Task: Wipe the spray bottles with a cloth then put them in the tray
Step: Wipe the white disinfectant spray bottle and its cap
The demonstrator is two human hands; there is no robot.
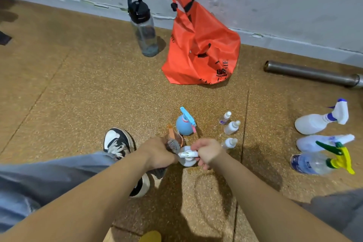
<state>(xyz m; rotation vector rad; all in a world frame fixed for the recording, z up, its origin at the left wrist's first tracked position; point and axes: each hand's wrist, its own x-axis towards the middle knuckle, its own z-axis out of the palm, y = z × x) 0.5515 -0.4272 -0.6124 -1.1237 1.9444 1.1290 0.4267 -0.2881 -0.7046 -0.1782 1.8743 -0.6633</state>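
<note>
My right hand (207, 151) grips the white trigger head of a clear spray bottle (187, 160) standing on the floor. My left hand (160, 153) is closed on a grey cloth (172, 144) pressed against that bottle's left side. Just behind stand an orange-topped bottle (172, 133) and a blue round spray bottle (184, 123). Three small clear spray bottles (231, 126) stand to the right. Three larger spray bottles (318, 122) lie on their sides at the far right, one with a yellow and green trigger (341, 158). No tray is in view.
An orange bag (198, 45) and a black-capped water bottle (144, 29) stand by the wall. A metal tube (312, 73) lies at the right. My shoes (117, 141) and legs are at the lower left on the cork-like floor.
</note>
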